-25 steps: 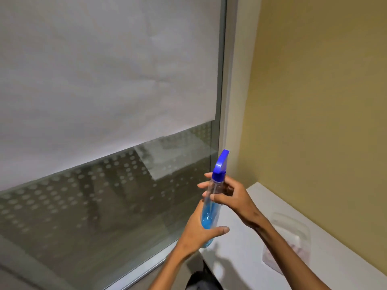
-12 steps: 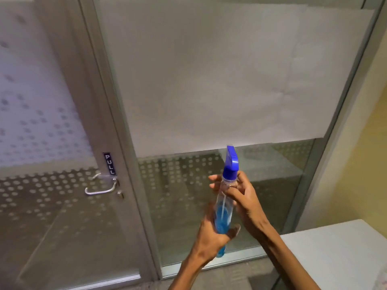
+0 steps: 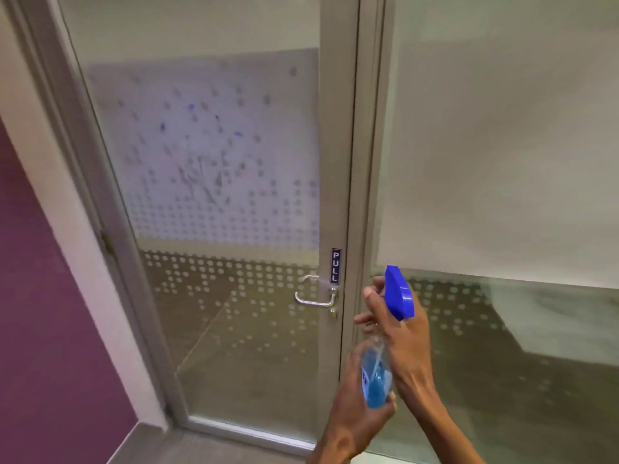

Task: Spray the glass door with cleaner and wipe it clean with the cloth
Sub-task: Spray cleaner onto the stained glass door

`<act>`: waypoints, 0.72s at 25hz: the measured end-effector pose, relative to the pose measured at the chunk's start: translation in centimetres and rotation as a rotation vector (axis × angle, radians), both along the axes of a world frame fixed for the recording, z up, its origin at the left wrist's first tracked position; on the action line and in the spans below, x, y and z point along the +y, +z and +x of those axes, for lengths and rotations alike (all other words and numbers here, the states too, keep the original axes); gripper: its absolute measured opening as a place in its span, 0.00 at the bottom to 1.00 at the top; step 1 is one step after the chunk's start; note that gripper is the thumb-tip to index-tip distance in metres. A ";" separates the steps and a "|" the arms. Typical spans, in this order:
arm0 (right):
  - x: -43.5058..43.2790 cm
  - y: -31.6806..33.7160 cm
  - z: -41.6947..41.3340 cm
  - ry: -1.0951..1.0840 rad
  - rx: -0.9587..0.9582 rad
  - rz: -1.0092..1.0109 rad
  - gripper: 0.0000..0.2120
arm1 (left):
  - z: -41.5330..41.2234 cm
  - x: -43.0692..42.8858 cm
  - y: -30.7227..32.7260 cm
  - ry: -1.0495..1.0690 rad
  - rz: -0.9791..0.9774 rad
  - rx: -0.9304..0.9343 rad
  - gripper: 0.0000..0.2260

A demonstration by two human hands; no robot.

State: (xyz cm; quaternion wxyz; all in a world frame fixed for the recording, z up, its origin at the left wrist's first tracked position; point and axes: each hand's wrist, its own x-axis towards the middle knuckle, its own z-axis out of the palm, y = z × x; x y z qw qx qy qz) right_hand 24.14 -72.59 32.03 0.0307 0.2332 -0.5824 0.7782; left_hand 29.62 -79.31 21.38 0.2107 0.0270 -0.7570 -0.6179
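Swung left to the dot-frosted glass door (image 3: 217, 162), left hand (image 3: 351, 416) and right hand (image 3: 408, 349) clasp the clear blue-capped spray bottle (image 3: 376, 380); aimed edgeward, spray may hit the grey metal frame (image 3: 335, 128).

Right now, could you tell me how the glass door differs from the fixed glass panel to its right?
The glass door carries dark and blue scribbles on its frosted band; the frosting on the fixed glass panel looks unmarked. The door has a lever handle and a PULL sign; the panel has neither. Both are framed in grey metal, with dotted clear glass below the frosting.
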 end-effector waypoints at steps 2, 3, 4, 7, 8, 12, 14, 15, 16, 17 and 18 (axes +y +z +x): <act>-3.4 0.3 0.7 0.051 0.038 0.023 0.03 | 1.5 -3.4 0.3 0.034 -0.034 -0.004 0.37; -5.0 0.5 1.1 0.077 0.055 0.030 0.04 | 2.2 -5.1 0.4 0.041 -0.044 -0.006 0.38; -6.9 0.8 1.5 0.111 0.067 0.028 0.05 | 2.9 -7.0 0.6 0.041 -0.051 -0.005 0.39; -12.2 1.4 2.1 0.194 0.083 0.022 0.03 | 4.3 -12.3 1.5 0.044 -0.080 -0.010 0.39; -13.8 1.5 2.2 0.212 0.090 0.028 0.01 | 4.5 -14.1 1.7 0.048 -0.091 -0.013 0.39; -20.6 2.5 1.9 0.253 0.119 0.064 0.11 | 4.5 -21.8 3.5 0.000 -0.167 -0.024 0.40; -24.4 3.4 1.4 0.268 0.118 0.060 0.10 | 4.0 -25.9 4.4 -0.063 -0.207 0.000 0.43; -26.3 3.8 1.0 0.268 0.122 0.064 0.09 | 3.6 -27.9 4.9 -0.080 -0.215 0.000 0.43; -28.2 4.3 0.7 0.262 0.127 0.063 0.08 | 3.2 -30.0 5.5 -0.084 -0.219 -0.008 0.43; -30.1 4.9 0.3 0.251 0.128 0.055 0.07 | 2.9 -32.0 6.2 -0.071 -0.231 -0.019 0.42; -31.9 5.4 0.1 0.235 0.125 0.048 0.08 | 2.5 -33.9 6.5 -0.045 -0.243 -0.023 0.42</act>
